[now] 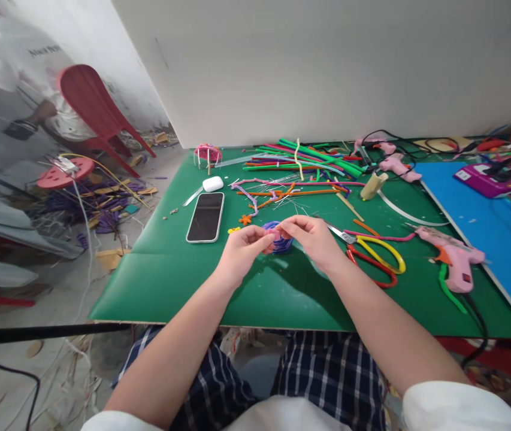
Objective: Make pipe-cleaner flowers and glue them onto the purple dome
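Observation:
Fingertips of my left hand [247,248] pinch a small pink fuzzy piece [276,234], perhaps bent pipe cleaner. My right hand [311,239] meets it from the other side, thumb and index finger pressed together on the same piece. Directly behind and below lies a purple coiled pipe-cleaner shape [284,244], partly hidden by my fingers; whether it is joined to the pink piece I cannot tell. Close by are a small yellow shape [234,230] and an orange flower [245,219]. Scissors [376,254] with yellow and red handles lie beside my right wrist.
A phone [206,217] and a white case [212,184] lie left on the green table [160,281]. Pipe cleaners [309,158] are heaped at the back. A pink glue gun [453,257] rests right, near a blue board [475,221]. Another person sits beyond a red chair [88,96].

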Available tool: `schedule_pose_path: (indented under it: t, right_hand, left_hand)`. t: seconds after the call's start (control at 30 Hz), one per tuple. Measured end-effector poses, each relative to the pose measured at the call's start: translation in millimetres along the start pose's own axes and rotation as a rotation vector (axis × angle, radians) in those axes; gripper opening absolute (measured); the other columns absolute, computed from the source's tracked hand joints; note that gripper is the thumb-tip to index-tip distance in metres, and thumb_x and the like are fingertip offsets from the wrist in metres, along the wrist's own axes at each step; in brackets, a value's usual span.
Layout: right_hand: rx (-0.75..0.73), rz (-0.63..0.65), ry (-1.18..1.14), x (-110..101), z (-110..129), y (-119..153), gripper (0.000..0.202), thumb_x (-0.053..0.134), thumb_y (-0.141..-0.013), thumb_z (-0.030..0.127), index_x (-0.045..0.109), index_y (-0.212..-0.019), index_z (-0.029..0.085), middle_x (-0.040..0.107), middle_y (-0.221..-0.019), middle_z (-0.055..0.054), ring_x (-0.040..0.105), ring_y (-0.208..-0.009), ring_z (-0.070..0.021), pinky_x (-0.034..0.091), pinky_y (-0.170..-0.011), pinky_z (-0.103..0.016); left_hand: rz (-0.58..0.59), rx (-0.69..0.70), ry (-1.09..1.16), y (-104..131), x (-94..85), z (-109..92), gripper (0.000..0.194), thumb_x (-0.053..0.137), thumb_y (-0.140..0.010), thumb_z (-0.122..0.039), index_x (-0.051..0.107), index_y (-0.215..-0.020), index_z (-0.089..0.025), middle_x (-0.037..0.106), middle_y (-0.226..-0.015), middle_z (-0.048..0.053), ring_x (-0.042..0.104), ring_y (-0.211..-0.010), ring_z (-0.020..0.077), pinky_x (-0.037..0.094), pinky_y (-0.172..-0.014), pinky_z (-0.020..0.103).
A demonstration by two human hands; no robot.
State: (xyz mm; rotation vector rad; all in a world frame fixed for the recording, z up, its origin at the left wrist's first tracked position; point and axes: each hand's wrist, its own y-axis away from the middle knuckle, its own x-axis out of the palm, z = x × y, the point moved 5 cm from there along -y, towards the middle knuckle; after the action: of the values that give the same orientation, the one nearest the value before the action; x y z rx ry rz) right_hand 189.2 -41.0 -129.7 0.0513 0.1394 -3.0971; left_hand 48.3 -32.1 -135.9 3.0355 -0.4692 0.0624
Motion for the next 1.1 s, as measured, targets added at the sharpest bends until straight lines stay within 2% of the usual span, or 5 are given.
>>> schedule_pose_path:
  t: [0.13,0.4,0.7,1.0,1.1]
  right_hand:
    - [0.011,0.044,0.053,3.2,0.1,1.1,0.023,0.065,-0.071,0.039,0.066,-0.075,0.017,0.065,-0.072,-0.001,0.057,-0.067,-0.0132,0.045,-0.066,-0.027]
    - [0.174,0.124,0.065,4.6,-12.8,-2.0,0.029,0.068,-0.065,0.042,0.062,-0.065,0.014,0.06,-0.063,0.0,0.053,-0.061,-0.0115,0.041,-0.064,-0.027]
    - [0.072,0.089,0.015,1.5,-6.0,-1.1,0.022,0.066,-0.07,0.036,0.067,-0.08,0.017,0.067,-0.079,-0.002,0.058,-0.072,-0.013,0.044,-0.07,-0.027]
    - [0.037,0.119,0.211,-4.0,-7.8,-2.1,0.022,0.059,-0.075,0.036,0.065,-0.077,0.015,0.065,-0.073,-0.002,0.056,-0.067,-0.013,0.044,-0.065,-0.027]
    - [0.026,0.15,0.254,-1.9,-8.8,-0.6,0.02,0.058,-0.076,0.035,0.064,-0.077,0.016,0.064,-0.073,-0.001,0.056,-0.066,-0.0127,0.043,-0.063,-0.026]
  left_hand:
    - [0.025,0.045,-0.124,1.5,1.0,-1.0,0.024,0.067,-0.069,-0.038,0.062,-0.072,-0.015,0.063,-0.063,0.0,0.058,-0.06,0.0123,0.047,-0.061,0.025]
    - [0.036,0.264,-0.712,10.1,7.5,-12.0,0.014,0.055,-0.078,-0.029,0.065,-0.074,-0.02,0.066,-0.07,0.0,0.056,-0.065,0.0138,0.044,-0.063,0.025]
    - [0.005,0.022,-0.109,-3.4,0.2,4.7,0.027,0.067,-0.068,-0.04,0.06,-0.07,-0.015,0.062,-0.061,-0.001,0.058,-0.059,0.0121,0.048,-0.061,0.025]
    - [0.099,0.06,-0.183,-8.8,-7.1,-2.0,0.034,0.065,-0.072,-0.04,0.066,-0.096,-0.016,0.07,-0.084,0.005,0.063,-0.075,0.0167,0.05,-0.068,0.027]
    - [0.099,0.069,-0.225,-9.5,-10.0,-1.6,0.033,0.066,-0.072,-0.039,0.068,-0.094,-0.016,0.071,-0.086,0.006,0.063,-0.077,0.0179,0.05,-0.071,0.029]
